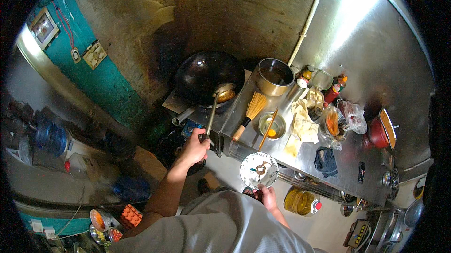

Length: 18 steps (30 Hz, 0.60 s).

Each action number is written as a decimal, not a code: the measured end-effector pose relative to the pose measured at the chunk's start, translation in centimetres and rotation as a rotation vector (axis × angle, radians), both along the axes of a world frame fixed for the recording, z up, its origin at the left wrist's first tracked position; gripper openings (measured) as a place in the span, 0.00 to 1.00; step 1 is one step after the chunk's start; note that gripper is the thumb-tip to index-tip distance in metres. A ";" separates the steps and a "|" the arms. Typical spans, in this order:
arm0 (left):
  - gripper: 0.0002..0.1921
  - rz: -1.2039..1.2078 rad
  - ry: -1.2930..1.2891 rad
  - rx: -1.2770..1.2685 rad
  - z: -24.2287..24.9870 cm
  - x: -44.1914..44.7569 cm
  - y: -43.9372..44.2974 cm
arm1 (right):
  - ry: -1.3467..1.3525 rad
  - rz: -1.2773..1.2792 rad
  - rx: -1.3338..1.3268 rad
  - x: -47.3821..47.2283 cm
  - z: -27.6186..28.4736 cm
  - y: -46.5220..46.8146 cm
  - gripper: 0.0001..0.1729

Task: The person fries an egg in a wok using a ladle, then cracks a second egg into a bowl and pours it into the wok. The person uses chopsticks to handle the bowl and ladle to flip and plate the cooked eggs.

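My left hand (195,147) grips the long handle of a metal ladle (211,119), whose head rests inside a black wok (201,73). Some brownish-yellow food or liquid (226,96) lies beside the ladle head; I cannot tell which. In my right hand (269,196) is the rim of a white patterned dish (249,172), held before my body below the counter edge. It shows a printed animal and leaves, with no food on it. Close beyond the dish, a metal bowl (262,120) holds a raw egg yolk (271,132), with chopsticks (268,129) laid across it.
A bamboo wok brush (254,108) and a deep metal pot (267,88) share the steel counter (282,163). To the right are sauce bottles (333,92), plastic bags (353,115) and a dark cloth (326,161). An oil jug (297,202) stands on the floor.
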State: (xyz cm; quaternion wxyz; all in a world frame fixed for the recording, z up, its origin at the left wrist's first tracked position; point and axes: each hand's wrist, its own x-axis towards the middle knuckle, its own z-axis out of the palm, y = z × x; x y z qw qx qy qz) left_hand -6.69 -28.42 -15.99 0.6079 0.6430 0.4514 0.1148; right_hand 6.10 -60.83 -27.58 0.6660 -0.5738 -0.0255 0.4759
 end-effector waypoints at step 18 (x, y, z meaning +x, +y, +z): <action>0.20 -0.013 -0.001 0.035 0.1 -0.1 -0.1 | 0.005 0.046 -0.010 0.0 -0.7 0.1 0.14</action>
